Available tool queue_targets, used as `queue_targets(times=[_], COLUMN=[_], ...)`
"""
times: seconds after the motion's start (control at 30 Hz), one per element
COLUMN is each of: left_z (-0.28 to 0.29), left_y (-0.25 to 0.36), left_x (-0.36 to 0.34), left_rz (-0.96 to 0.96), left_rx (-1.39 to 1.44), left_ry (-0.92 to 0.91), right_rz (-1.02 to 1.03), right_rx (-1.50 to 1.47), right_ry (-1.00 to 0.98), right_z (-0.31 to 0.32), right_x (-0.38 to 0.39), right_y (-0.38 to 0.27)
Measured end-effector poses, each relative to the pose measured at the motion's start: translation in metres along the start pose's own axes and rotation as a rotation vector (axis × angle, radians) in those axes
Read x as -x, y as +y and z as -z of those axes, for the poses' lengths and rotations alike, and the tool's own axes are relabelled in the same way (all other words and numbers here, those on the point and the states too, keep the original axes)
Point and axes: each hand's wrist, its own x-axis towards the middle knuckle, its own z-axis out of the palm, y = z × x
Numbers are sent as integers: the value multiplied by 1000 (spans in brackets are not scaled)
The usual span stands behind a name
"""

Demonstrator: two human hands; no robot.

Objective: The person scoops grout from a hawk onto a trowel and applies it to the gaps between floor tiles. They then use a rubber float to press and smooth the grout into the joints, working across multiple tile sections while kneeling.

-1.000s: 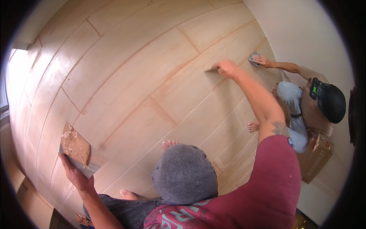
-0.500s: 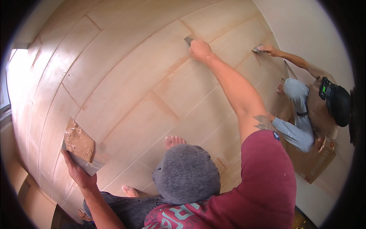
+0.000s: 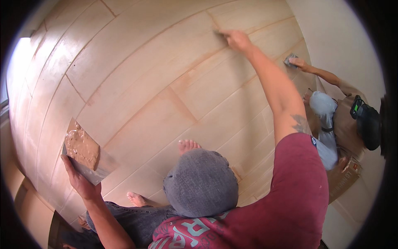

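Observation:
My left hand [image 3: 81, 182] grips a flat metal board [image 3: 103, 166] at the lower left, loaded with a slab of brown putty [image 3: 83, 148]. My right arm stretches far out over the pale beige tiled floor [image 3: 137, 79]. My right hand [image 3: 238, 40] presses a small putty knife [image 3: 219, 32] onto a brownish filled joint between tiles. A grey knit cap [image 3: 201, 182] and a dark red shirt [image 3: 286, 199] fill the lower middle. Two bare feet [image 3: 188, 145] show beside the cap.
At the right a co-worker [image 3: 344, 120] in grey crouches with one hand holding a small tool [image 3: 290, 61] on the floor by the white wall [image 3: 344, 37]. A cardboard box [image 3: 348, 174] lies next to that person. Bright light falls at the far left.
My right hand has slid the putty knife leftward along the floor joints, away from the co-worker. The left hand keeps the putty board almost still.

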Motion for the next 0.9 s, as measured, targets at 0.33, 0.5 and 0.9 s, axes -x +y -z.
queue_targets(times=[0.33,0.5,0.9], left_z=[-2,6,13], left_y=[-1,-4,-7], left_x=[6,9,-13], left_rz=[6,-42,-177], left_rx=[36,42,-65], left_ry=[-25,-21,53], right_rz=[-167,-336,-796], right_rx=[6,36,-1561], right_ry=[91,54,-170], right_z=[25,21,-58], right_x=[-33,-105,191], right_y=[6,-5,-147])
